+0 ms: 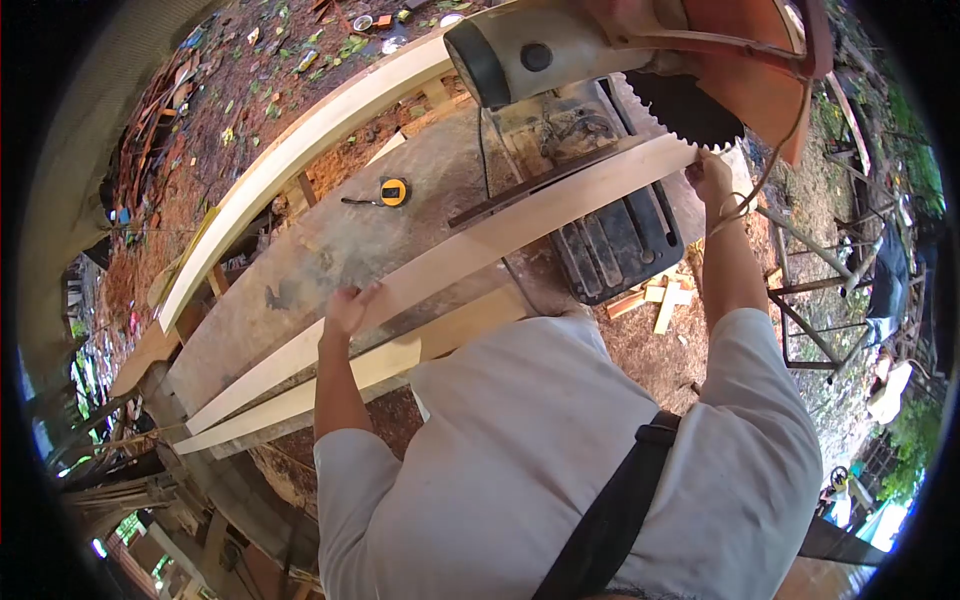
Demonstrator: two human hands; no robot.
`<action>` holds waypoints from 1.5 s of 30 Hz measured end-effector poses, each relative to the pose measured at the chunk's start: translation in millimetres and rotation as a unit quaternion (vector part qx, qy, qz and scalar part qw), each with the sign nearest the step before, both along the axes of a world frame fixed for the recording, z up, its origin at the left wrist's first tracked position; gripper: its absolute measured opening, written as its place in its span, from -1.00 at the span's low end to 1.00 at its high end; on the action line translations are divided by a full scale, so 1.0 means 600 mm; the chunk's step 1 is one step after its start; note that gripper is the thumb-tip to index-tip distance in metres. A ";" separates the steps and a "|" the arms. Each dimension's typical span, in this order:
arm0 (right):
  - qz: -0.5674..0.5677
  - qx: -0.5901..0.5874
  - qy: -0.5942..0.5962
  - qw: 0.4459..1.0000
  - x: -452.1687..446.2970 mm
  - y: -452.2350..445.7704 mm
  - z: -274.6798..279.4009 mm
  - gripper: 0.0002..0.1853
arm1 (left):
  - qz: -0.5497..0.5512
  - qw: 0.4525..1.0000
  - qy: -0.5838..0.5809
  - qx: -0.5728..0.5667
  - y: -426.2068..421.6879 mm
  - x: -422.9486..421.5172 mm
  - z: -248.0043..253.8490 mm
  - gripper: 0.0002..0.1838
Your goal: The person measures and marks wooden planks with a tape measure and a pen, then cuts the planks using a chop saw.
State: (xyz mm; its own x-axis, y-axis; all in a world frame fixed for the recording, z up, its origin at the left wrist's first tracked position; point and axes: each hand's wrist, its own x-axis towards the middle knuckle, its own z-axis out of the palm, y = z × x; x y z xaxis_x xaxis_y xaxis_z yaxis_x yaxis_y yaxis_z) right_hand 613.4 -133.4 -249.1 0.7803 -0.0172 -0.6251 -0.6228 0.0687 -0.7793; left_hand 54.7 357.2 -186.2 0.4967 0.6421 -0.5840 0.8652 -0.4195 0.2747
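A long pale wooden board lies diagonally across the worktable and over the base of a miter saw. My left hand grips the board along its left half, fingers bent over its edge. At the board's right end, my right hand is closed around it, just below the toothed saw blade. The blade is raised, close above that end. Whether it turns, I cannot tell. A second pale board lies nearer my body, partly hidden by my left arm and shirt.
A yellow and black tape measure sits on the table behind the board. Beyond it runs a long pale beam. Wood offcuts lie on the ground below the saw. A cord hangs near my right wrist. Metal frames stand at right.
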 end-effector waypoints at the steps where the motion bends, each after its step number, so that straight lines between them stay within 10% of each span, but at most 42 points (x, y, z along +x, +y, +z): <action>1: -0.012 -0.009 0.001 1.000 0.000 0.004 0.003 -0.84 | 0.004 1.000 0.009 -0.011 0.003 0.000 -0.002 -0.30; 33: -0.032 0.105 -0.035 0.993 0.007 -0.029 -0.028 -0.79 | -0.004 0.997 -0.070 0.031 -0.020 0.030 -0.013 -0.42; 34: -0.063 0.136 -0.053 0.987 0.002 -0.031 -0.023 -0.74 | -0.126 0.982 -0.118 0.080 -0.034 0.038 -0.024 -0.45; 39: -0.288 0.022 -0.178 0.941 0.043 -0.109 0.141 -0.79 | -0.279 0.923 -0.237 0.116 -0.143 0.132 -0.057 -0.30; 41: -0.347 0.047 -0.398 0.848 0.067 -0.073 0.310 -0.78 | -0.256 0.927 -0.247 0.117 -0.194 0.181 -0.001 -0.30; 45: -0.089 -0.041 -0.660 0.745 -0.021 0.093 0.677 -0.74 | -0.250 0.927 -0.226 0.165 -0.232 0.215 -0.013 -0.25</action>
